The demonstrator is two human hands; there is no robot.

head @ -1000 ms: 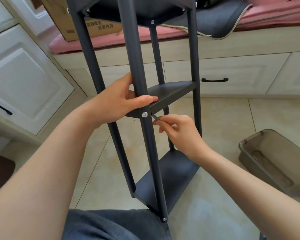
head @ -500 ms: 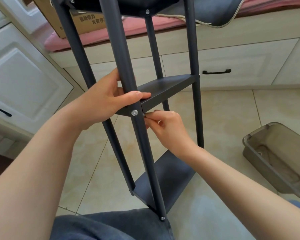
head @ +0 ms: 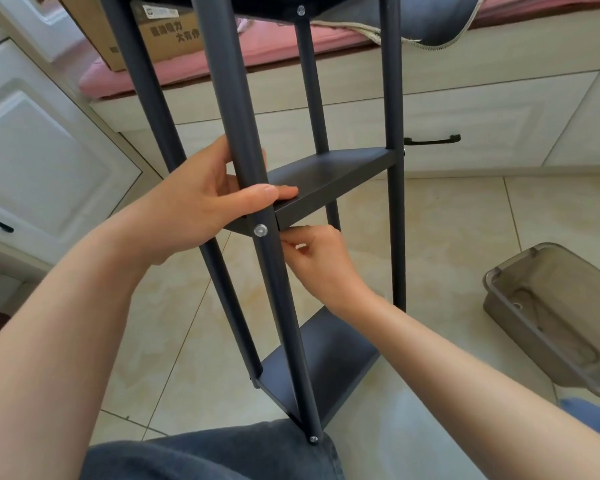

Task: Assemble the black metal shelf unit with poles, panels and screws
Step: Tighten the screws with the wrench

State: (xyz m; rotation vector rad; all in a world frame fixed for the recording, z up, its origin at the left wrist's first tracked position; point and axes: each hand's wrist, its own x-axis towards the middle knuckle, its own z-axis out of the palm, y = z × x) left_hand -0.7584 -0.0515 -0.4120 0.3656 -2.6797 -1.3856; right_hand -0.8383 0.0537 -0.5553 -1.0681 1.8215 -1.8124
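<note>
Holding: the left hand [head: 201, 206] grips the front pole [head: 243, 140], fingers curled behind it, thumb lying flat along the middle shelf [head: 329, 174].
Right hand [head: 321, 261]: tucked under that shelf's front corner, fingertips bunched together; what they pinch is hidden.
Screw [head: 260, 230]: silver, seated in the pole at the shelf corner.
Shelf unit: upright on the tiled floor [head: 440, 237], its foot against the person's knee [head: 222, 455].
Tray [head: 555, 313]: smoky plastic, on the floor to the right.
</note>
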